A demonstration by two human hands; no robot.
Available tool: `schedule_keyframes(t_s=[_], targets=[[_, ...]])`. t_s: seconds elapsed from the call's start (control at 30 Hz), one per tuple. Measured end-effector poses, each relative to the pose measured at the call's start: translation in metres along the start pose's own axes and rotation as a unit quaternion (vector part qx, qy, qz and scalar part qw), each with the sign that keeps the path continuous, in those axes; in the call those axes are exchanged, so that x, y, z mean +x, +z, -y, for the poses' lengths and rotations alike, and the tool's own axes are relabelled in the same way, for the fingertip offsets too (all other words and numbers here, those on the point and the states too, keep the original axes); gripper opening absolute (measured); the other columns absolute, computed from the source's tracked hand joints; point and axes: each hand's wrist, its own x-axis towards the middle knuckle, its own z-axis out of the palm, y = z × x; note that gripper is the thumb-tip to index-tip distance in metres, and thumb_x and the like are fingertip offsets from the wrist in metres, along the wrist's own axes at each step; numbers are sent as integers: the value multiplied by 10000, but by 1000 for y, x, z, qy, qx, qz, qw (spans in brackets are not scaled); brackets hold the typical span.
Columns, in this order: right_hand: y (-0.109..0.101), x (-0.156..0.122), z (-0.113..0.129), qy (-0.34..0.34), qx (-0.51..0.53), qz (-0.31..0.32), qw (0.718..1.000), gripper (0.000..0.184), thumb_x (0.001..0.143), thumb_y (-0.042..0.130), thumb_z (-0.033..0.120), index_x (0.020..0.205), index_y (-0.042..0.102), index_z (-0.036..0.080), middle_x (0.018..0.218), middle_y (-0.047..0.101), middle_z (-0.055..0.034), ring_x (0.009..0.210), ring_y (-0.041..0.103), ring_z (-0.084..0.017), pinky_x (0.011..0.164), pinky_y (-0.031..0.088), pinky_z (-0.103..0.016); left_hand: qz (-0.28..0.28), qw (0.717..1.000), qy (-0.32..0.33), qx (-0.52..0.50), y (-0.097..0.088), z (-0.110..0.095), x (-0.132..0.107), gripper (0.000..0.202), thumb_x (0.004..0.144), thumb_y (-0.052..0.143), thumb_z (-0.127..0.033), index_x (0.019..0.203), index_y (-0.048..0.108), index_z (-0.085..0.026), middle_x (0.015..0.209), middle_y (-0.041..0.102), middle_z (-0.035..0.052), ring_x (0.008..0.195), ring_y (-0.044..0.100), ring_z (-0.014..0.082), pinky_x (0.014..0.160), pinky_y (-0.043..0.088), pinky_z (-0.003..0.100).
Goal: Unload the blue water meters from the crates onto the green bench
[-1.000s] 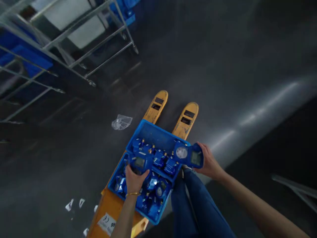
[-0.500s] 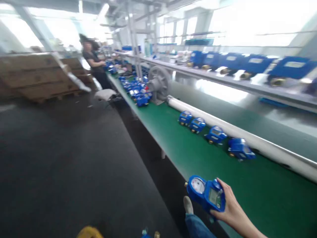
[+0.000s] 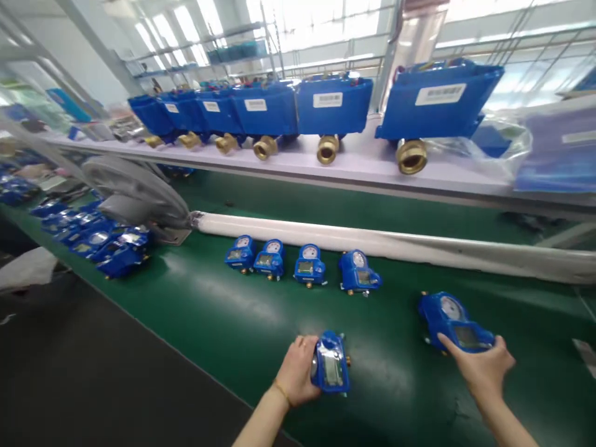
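Note:
My left hand (image 3: 297, 372) is closed around the side of a blue water meter (image 3: 332, 366), its display turned up, over the near part of the green bench top (image 3: 261, 316). To the right, my right hand (image 3: 487, 372) grips the near end of another blue water meter (image 3: 449, 320) with a round dial and a display. Whether either meter rests on the bench I cannot tell. Behind them several similar water meters (image 3: 310, 267) stand in a loose row along a white wrapped tube (image 3: 372, 243).
A raised shelf (image 3: 288, 160) carries several larger blue units (image 3: 333, 105) with brass fittings. At the left stand a grey handwheel-like part (image 3: 135, 192) and a cluster of blue meters (image 3: 97, 239). Dark floor (image 3: 93, 372) lies beyond the bench's near edge.
The view has swung right toward the bench and shelf. My left hand has come into view holding a meter. My right hand, with its meter, is now over the bench top.

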Motion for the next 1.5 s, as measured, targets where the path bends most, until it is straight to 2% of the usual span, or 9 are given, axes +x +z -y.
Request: schedule_keyframes(t_s=[0.23,0.53,0.7,0.83,1.0,1.17,1.3,1.4,1.5], targets=[[14,-12,15,-43,-34,35,998,1342,512,528,845,1462,212,-48,1376,365,-332,1318,317,-483,1074,297,-604,154,942,256,154,-36,-2,87,823,591,681,-191,1348,375,-290,1384,523,76,1351,382,325,1191,210,553],[52,14,76,-75,-52,99,991,1102,611,641,604,1435,242,-10,1337,403,-290,1294,362,-419,1080,338,-510,172,929,294,145,-34,1,103,705,721,670,-236,1361,388,-317,1493,455,82,1461,272,310,1206,145,599],[80,27,114,-66,-44,114,990,1147,637,664,602,1465,149,-1,1377,343,-314,1323,328,-442,1081,318,-531,178,941,224,182,-34,1,97,851,666,760,-188,1391,371,-401,1634,170,105,1499,107,384,1172,181,655],[70,28,118,-39,-29,136,990,1235,620,665,655,1493,71,13,1425,287,-322,1326,328,-466,1073,325,-566,196,949,175,174,-38,-5,93,948,682,739,-102,1447,296,-443,1645,123,101,1495,81,407,1152,254,658],[42,-56,123,-78,9,77,994,1099,759,502,728,1508,83,42,1484,278,-280,1399,257,-408,1114,310,-550,220,950,155,157,-43,-7,87,1016,656,742,-59,1463,267,-454,1649,108,95,1497,59,406,1148,275,666],[47,-174,136,-42,-35,406,912,1163,631,686,515,1528,16,201,1472,395,-176,1306,428,-396,960,478,-556,218,967,131,27,-63,-6,89,989,642,649,-58,1509,239,-299,1618,223,125,1495,175,332,1204,266,525],[55,-198,146,-37,-47,412,909,999,688,622,356,1518,93,186,1479,397,-158,1308,447,-354,992,483,-512,60,986,-36,-152,-71,-38,135,714,821,513,-235,1480,283,-83,1541,368,195,1448,325,245,1213,249,362],[61,-205,144,-70,-72,391,915,972,733,597,290,1536,53,243,1487,391,-141,1288,477,-345,946,523,-499,-48,957,-200,-203,-61,-76,190,755,895,441,-464,1446,263,22,1522,348,282,1458,289,310,1206,217,402],[74,-225,134,-195,-121,294,928,850,810,568,312,1537,128,315,1574,256,-126,1410,315,-370,1042,432,-579,-69,932,-282,-219,-44,-100,237,817,899,382,-549,1401,268,86,1462,364,368,1424,315,399,1173,236,483]])
